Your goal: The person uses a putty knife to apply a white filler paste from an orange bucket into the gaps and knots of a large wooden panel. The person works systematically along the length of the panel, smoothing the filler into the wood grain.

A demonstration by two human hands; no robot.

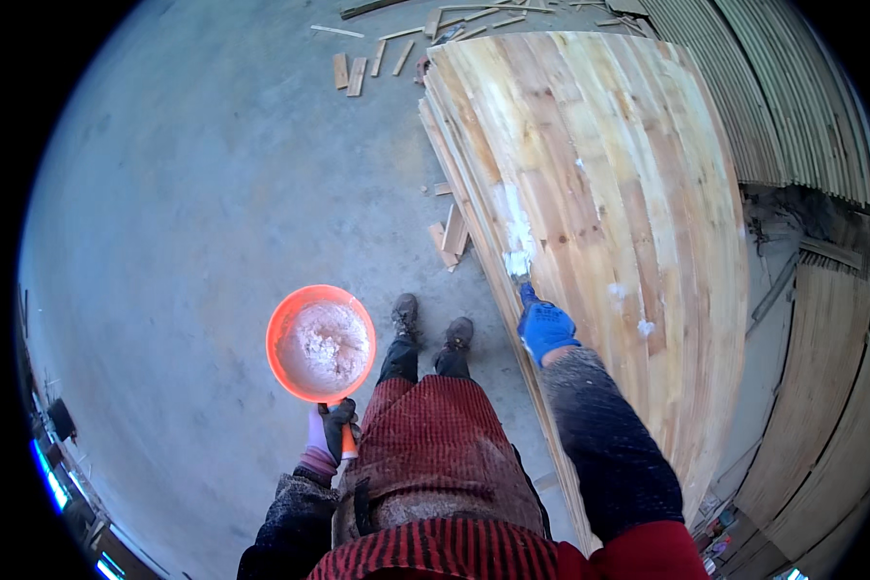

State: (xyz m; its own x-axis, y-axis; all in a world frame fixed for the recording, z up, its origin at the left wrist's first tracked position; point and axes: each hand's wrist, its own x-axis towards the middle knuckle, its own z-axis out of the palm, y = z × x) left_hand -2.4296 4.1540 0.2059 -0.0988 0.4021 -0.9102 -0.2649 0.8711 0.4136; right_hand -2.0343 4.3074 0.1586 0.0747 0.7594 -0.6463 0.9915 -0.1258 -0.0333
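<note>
My left hand, in a dark glove, is closed around the handle of an orange dipper. Thick whitish-pink paste fills much of its bowl, heaped in the middle. Over the near left part of a large wooden panel, my blue-gloved right hand grips a putty knife by its blue handle. White paste covers the blade end, which lies on the boards. From there a smeared white streak runs away along the panel's left side. Small white dabs dot the boards to the right.
The panel lies on a stack of similar panels. Wood offcuts lie on the grey concrete floor beside the stack's left edge, more beyond it. Further board stacks stand at the right. My shoes are between dipper and panel.
</note>
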